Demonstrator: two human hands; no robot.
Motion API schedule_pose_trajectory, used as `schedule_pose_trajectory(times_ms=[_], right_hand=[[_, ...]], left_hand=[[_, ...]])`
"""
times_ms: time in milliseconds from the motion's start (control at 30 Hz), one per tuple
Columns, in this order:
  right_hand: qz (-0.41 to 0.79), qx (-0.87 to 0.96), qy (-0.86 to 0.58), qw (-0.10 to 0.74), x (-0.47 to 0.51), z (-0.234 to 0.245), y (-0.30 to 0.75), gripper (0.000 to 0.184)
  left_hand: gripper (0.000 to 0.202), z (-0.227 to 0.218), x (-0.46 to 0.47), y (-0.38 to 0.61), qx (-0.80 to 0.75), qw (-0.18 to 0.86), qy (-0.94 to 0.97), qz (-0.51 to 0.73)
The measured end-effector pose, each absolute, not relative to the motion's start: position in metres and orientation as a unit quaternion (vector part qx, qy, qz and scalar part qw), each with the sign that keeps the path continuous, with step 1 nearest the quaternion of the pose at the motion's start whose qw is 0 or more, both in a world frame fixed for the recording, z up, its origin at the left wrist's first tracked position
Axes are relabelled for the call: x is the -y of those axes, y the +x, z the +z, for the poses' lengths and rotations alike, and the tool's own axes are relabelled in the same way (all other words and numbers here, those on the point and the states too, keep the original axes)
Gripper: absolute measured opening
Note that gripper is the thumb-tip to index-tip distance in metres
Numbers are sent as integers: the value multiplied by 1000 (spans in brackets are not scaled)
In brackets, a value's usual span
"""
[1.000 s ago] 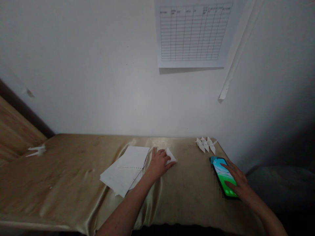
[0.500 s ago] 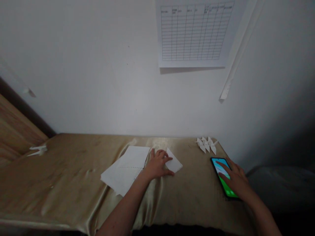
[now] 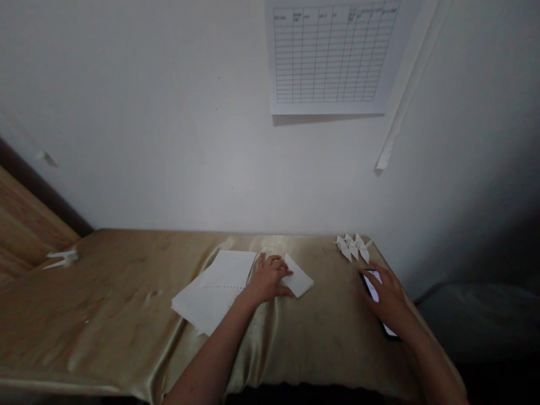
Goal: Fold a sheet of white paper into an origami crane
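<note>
My left hand (image 3: 268,279) rests on the gold cloth with its fingers curled onto the near edge of a small folded white paper (image 3: 298,279). A stack of white sheets (image 3: 215,291) lies just left of that hand. My right hand (image 3: 387,297) lies flat, fingers spread, on top of a phone (image 3: 373,284) near the table's right edge; the screen shows white where it is not covered.
Several folded white paper cranes (image 3: 353,247) sit at the back right corner. Another folded paper piece (image 3: 61,258) lies at the far left. The table (image 3: 105,315) wears a creased gold cloth. A gridded chart (image 3: 333,53) hangs on the wall behind.
The phone screen went from green to white as my right hand slid up over it. The small paper under my left hand shows more, opened out to the right.
</note>
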State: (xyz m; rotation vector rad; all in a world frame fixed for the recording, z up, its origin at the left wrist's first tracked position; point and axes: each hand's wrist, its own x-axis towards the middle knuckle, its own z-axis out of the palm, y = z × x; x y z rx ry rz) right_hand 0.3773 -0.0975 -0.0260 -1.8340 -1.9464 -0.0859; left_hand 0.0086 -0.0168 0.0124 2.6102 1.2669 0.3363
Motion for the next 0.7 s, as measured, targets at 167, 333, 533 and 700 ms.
schedule_pose_trajectory(times_ms=[167,333,533,700], right_hand=[[20,777,-589,221,75,-11,332,55],[125,814,-536,185,56,-1,300,55],[159,814,-521,200,48,9,281,28],[147,810,-524,217,48,10,276,23]], left_hand=[[34,9,16,12,-444,102,879,144],[22,6,18,18,-464,103,863,175],[21,6,23,28,-468,136,853,187],[21,2,22,29,-455,141,859,189]])
